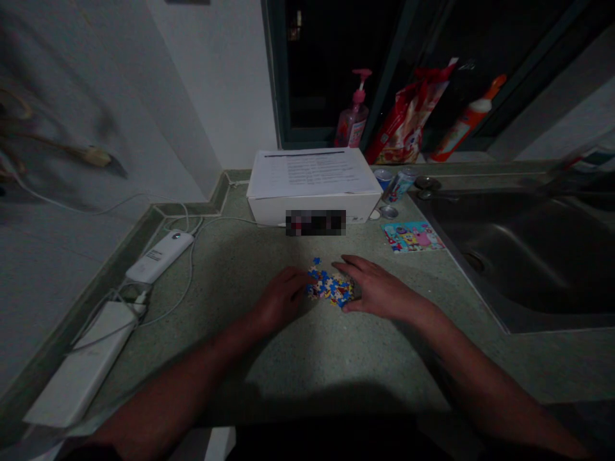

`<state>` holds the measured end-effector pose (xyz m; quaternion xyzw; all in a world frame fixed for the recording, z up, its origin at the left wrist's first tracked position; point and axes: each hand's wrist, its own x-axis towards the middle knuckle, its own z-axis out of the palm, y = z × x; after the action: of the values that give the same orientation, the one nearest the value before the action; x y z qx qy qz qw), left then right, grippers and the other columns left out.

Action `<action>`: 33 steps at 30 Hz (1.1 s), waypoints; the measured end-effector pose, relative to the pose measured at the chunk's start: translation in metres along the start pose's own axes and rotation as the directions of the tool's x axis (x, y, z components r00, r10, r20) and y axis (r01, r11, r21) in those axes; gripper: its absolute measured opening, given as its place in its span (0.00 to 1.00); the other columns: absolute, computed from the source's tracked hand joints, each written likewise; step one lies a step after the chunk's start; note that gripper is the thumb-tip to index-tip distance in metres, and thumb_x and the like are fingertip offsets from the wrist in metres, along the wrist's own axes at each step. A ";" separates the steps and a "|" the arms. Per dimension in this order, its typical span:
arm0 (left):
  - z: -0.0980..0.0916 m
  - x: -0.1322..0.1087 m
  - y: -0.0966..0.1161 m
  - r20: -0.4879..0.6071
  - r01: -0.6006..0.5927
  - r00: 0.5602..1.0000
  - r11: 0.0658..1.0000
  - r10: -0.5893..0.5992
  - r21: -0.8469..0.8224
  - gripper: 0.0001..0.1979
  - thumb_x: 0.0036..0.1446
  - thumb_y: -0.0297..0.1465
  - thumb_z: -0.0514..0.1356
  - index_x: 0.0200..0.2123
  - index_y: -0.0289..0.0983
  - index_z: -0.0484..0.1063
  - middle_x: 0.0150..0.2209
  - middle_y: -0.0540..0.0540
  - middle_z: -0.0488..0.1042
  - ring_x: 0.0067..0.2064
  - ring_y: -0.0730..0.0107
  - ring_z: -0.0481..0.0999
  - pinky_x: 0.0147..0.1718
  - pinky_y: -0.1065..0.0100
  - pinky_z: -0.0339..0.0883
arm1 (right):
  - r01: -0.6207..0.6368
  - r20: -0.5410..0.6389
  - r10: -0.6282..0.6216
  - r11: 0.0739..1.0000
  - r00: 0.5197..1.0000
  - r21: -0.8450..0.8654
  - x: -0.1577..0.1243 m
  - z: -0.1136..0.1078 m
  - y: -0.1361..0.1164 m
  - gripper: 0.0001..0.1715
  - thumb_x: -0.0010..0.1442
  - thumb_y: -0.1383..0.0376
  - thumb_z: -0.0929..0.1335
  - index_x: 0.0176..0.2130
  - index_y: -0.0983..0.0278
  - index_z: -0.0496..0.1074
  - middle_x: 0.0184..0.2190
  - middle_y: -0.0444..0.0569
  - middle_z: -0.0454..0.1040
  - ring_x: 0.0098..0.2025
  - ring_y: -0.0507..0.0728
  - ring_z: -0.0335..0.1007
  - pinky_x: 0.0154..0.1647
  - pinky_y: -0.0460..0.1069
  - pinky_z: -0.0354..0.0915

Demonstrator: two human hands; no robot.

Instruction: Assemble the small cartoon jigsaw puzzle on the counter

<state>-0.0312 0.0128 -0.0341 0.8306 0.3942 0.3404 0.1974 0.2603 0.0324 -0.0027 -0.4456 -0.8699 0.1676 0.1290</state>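
A small heap of jigsaw puzzle pieces (pixel 331 287), blue, pale and yellow, lies on the green speckled countertop (pixel 230 275). One blue piece (pixel 316 260) sits at the heap's far edge. My left hand (pixel 287 293) is at the left side of the heap with its fingers bent toward the pieces; whether a piece is between them is hidden. Curved around the right side is my right hand (pixel 368 285), thumb and fingers spread apart, fingertips at the edge of the pieces. Beyond it to the right lies a colourful cartoon picture card (pixel 414 237).
A white box (pixel 314 182) with printed paper on top stands behind the heap. Cans (pixel 401 184) stand beside it, and a steel sink (pixel 500 320) is at right. A power bank (pixel 161 256), cables and a white power strip (pixel 84 365) lie left. Bottles (pixel 353 121) line the sill.
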 end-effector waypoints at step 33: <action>0.002 0.004 0.003 0.008 -0.006 1.000 0.981 0.008 -0.193 0.16 0.69 0.21 0.55 0.53 0.41 0.77 0.50 0.41 0.80 0.51 0.61 0.81 0.53 0.57 0.77 | 0.083 -0.055 -0.076 0.987 0.996 0.134 0.018 0.019 -0.027 0.14 0.67 0.71 0.71 0.52 0.61 0.78 0.49 0.54 0.80 0.53 0.63 0.78 0.55 0.59 0.75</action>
<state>-0.0265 0.0146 -0.0321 0.8104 0.3556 0.3739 0.2775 0.2230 0.0289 -0.0072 -0.4046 -0.8700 0.2101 0.1874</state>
